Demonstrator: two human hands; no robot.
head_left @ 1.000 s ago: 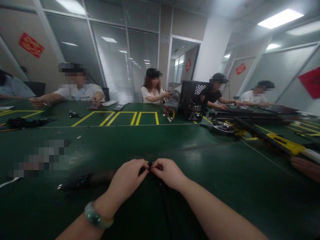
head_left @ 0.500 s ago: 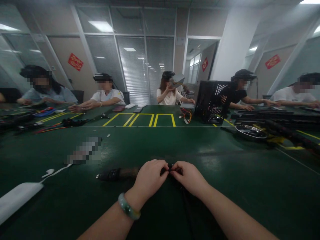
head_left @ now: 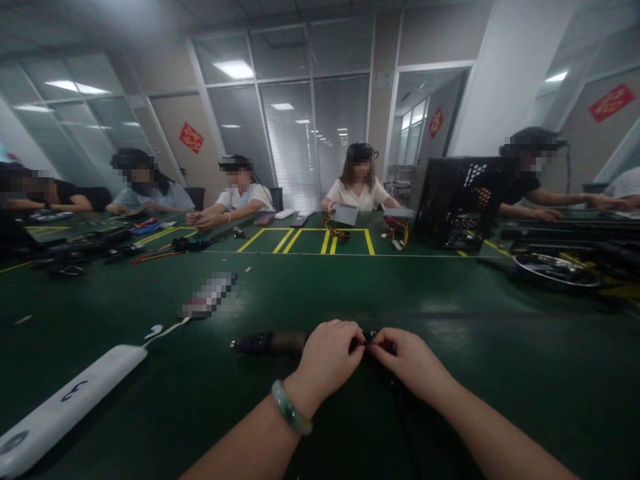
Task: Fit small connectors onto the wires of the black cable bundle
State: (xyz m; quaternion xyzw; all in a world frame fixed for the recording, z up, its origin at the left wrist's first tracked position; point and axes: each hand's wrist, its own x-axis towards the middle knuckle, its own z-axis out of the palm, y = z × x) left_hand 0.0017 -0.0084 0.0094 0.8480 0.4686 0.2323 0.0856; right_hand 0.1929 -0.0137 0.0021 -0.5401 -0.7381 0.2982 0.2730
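Observation:
My left hand (head_left: 330, 357) is closed in a pinch above the green table (head_left: 300, 287). Facing it, my right hand (head_left: 415, 357) pinches too, and the fingertips of both almost meet. A small dark piece shows between them, mostly hidden by the fingers, so I cannot tell what it is. Beside my left hand lies a long dark object (head_left: 255, 343) with a brownish middle and a shiny metal tip at its left end. Its right part goes behind my left hand. A green bangle (head_left: 291, 408) circles my left wrist.
On the left lie a white power bank (head_left: 75, 400), a white cable (head_left: 167, 329) and a phone (head_left: 210, 293). Across the table stands a black computer case (head_left: 453, 203), with a metal dish (head_left: 555, 270) at right. Co-workers sit opposite, one handling a grey metal box (head_left: 345, 213) with wires.
The view has turned left, so everything sits further right, and more of the power bank shows. My hands keep their pinch. The co-worker opposite has lowered the metal box to the table.

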